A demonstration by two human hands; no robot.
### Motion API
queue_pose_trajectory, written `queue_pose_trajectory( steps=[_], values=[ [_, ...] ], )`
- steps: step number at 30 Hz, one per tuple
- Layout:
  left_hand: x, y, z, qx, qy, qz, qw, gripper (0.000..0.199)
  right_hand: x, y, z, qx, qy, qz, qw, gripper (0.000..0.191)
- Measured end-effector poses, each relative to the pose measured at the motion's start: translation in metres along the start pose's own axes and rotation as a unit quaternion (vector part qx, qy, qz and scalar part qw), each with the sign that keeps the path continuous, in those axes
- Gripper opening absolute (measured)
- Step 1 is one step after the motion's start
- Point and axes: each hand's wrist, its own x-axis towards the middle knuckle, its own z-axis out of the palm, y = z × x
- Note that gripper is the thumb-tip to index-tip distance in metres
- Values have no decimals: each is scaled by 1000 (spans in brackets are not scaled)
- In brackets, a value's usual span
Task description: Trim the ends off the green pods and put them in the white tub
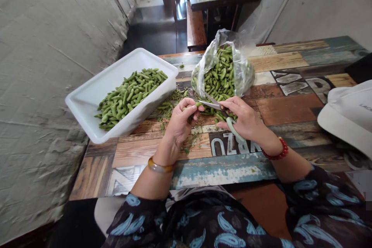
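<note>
Pinching green bean pod on near side of clear plastic bag: left hand, fingertips clamped on it. Right hand, same side, fingers closed round pale-green-handled metal scissors, blades parted. Slipping pod could let blades nick left fingertips.

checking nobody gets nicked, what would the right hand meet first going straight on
Its scissors would probably first meet the green pod in the left hand, though depth is unclear.

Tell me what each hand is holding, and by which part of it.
The right hand holds scissors by the pale green handles. The left hand pinches a green pod, one end showing; the gripped part is mostly hidden.
</note>
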Motion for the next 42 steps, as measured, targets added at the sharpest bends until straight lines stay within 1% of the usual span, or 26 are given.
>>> queue_pose_trajectory(
  steps=[3, 9, 13, 17, 19, 21, 24, 26, 27, 28, 29, 30, 32, 34, 36, 38, 40, 42],
  values=[
    [-1, -2, 3, -6, -27, -9, 1000, 33, 0, -2, 1, 1, -7, -3, 1000, 54],
    [-2, -11, 5, 14, -71, -34, 997, 34, 1, -5, 1, 7, 1, -25, 1000, 54],
    [-3, -14, 4, 27, -98, -40, 994, 35, 0, -5, 0, 12, -4, -16, 1000, 49],
    [-4, -12, 7, 35, -112, -44, 992, 34, -2, -4, 1, -7, -13, -8, 1000, 42],
    [-4, -8, 6, 33, -106, -43, 993, 36, -1, -3, 1, -14, -4, -6, 1000, 40],
    [-1, -3, 3, 19, -89, -30, 995, 34, 0, -3, 0, -13, 19, 1, 1000, 40],
    [5, 4, -7, 4, -40, -1, 999, 28, 2, -2, -4, -3, 50, 8, 999, 41],
    [9, 5, -15, 44, 0, 29, 999, 30, 3, -1, -6, 1, 56, 9, 998, 42],
    [12, 3, -19, 88, 16, 48, 995, 29, 3, -1, -7, 3, 57, 10, 998, 42],
    [14, 1, -23, 145, 28, 72, 986, 29, 3, -1, -7, 5, 56, 11, 998, 42],
    [15, -2, -26, 212, 35, 100, 971, 27, 3, -1, -7, 7, 56, 12, 998, 42],
    [17, -5, -28, 284, 36, 133, 949, 25, 3, -2, -7, 8, 55, 15, 998, 42],
    [20, -12, -30, 423, 25, 197, 884, 19, 3, -3, -6, 9, 54, 18, 998, 42],
    [22, -18, -30, 536, 11, 226, 813, 18, 3, -3, -5, 11, 51, 19, 998, 43],
    [23, -20, -27, 621, 9, 216, 753, 22, 3, -3, -4, 14, 48, 13, 999, 44],
    [23, -20, -23, 681, 14, 199, 705, 25, 3, -2, -4, 14, 46, 8, 999, 44],
    [21, -18, -19, 719, 12, 189, 669, 26, 3, -2, -4, 9, 43, 7, 999, 45],
    [19, -15, -16, 738, 6, 180, 650, 22, 3, -1, -3, 6, 42, 12, 999, 45]
  ],
)
